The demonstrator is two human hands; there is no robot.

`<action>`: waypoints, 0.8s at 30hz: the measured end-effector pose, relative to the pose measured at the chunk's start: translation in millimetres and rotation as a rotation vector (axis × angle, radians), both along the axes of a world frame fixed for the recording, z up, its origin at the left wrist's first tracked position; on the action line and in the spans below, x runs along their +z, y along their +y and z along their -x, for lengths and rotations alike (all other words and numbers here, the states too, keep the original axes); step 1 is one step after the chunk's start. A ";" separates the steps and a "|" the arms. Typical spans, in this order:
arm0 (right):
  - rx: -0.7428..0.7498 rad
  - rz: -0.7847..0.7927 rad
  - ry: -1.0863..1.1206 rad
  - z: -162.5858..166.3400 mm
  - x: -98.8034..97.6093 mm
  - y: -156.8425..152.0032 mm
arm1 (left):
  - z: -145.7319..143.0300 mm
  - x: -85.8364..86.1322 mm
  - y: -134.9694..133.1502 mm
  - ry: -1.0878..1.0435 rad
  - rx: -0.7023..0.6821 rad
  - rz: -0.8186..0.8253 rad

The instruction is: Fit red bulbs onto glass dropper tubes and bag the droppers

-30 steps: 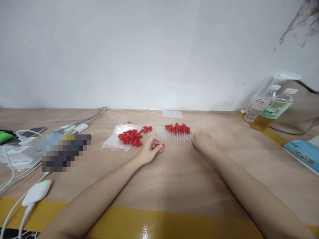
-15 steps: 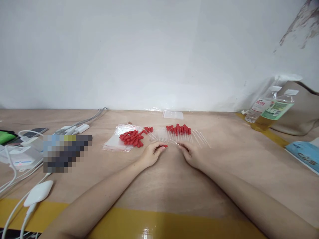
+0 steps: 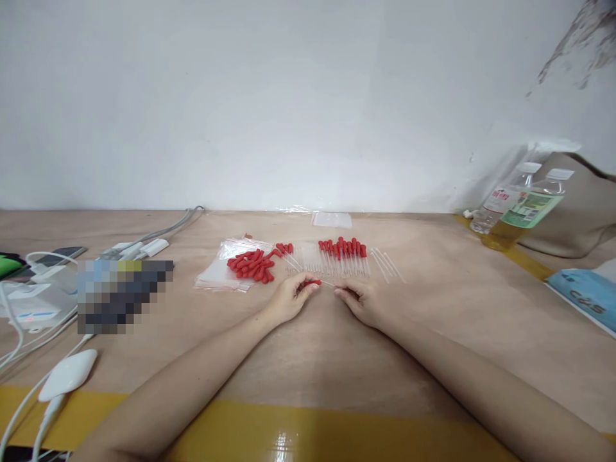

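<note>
My left hand pinches a red rubber bulb, most of it hidden by the fingers. My right hand is closed on a thin glass dropper tube, which spans the gap between the hands and meets the bulb's open end. How far it sits inside cannot be made out. Just beyond the hands lies a row of droppers with red bulbs, beside bare glass tubes. A pile of loose red bulbs rests on clear plastic bags to the left.
A few separate glass tubes lie right of the row. Farther right stand two bottles, a bag and a blue packet. Cables and a white charger occupy the left side. A wall rises behind the table.
My right hand has moved slightly left and down, bringing the glass tube level with the bulb. My left hand stays nearly in place, with the bulb still pinched.
</note>
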State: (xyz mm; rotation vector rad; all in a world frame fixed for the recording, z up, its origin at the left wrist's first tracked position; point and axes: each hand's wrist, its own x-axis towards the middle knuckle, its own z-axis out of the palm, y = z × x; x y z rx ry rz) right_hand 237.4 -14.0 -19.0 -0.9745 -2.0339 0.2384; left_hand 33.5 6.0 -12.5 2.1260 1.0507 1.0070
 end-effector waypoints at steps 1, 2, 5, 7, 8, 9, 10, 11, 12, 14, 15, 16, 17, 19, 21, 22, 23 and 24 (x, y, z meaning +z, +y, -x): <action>0.001 0.009 0.000 -0.3 -1.0 0.3 | -0.2 0.7 -0.8 0.002 -0.005 0.006; 0.007 0.019 0.000 -0.9 -1.7 0.5 | -0.3 1.4 -1.5 0.003 -0.011 0.009; 0.038 0.050 -0.036 -4.3 -2.2 1.7 | 0.0 3.2 -3.8 0.007 -0.044 0.015; 0.046 0.043 -0.110 -7.5 -1.6 2.6 | 0.4 3.1 -5.1 0.013 -0.082 0.023; 0.046 0.026 -0.161 -9.1 -1.0 2.9 | 0.6 2.6 -5.6 0.021 -0.100 0.026; 0.041 0.001 -0.214 -10.4 -0.4 3.2 | 0.9 2.1 -6.0 0.032 -0.114 0.027; 0.034 -0.032 -0.263 -11.4 0.2 3.2 | 1.2 1.4 -6.4 0.046 -0.123 0.027; 0.025 -0.069 -0.306 -12.1 1.0 3.1 | 1.5 0.8 -6.7 0.063 -0.127 0.024; 0.016 -0.105 -0.339 -12.4 1.7 2.8 | 1.7 0.3 -6.9 0.080 -0.127 0.021; -0.002 -0.164 -0.374 -11.9 3.1 1.6 | 2.0 -0.4 -7.2 0.114 -0.119 0.008; -0.009 -0.183 -0.381 -11.3 3.8 0.8 | 2.1 -0.5 -7.3 0.131 -0.113 -0.001; -0.012 -0.194 -0.385 -10.4 4.3 -0.1 | 2.0 -0.4 -7.5 0.147 -0.109 -0.011; -0.017 -0.198 -0.388 -9.4 4.8 -1.0 | 1.9 -0.2 -7.8 0.162 -0.108 -0.021; -0.019 -0.184 -0.397 -7.0 5.1 -2.8 | 1.4 0.8 -8.8 0.193 -0.115 -0.043; -0.016 -0.155 -0.397 -4.5 4.4 -4.1 | 1.1 2.2 -10.3 0.217 -0.121 -0.074; -0.017 -0.136 -0.393 -3.3 3.7 -4.5 | 1.0 2.8 -11.0 0.227 -0.124 -0.092; -0.017 -0.115 -0.390 -2.3 2.7 -4.7 | 1.1 3.4 -11.7 0.235 -0.128 -0.113; -0.019 -0.091 -0.388 -1.4 1.8 -4.7 | 1.2 3.8 -12.1 0.240 -0.134 -0.137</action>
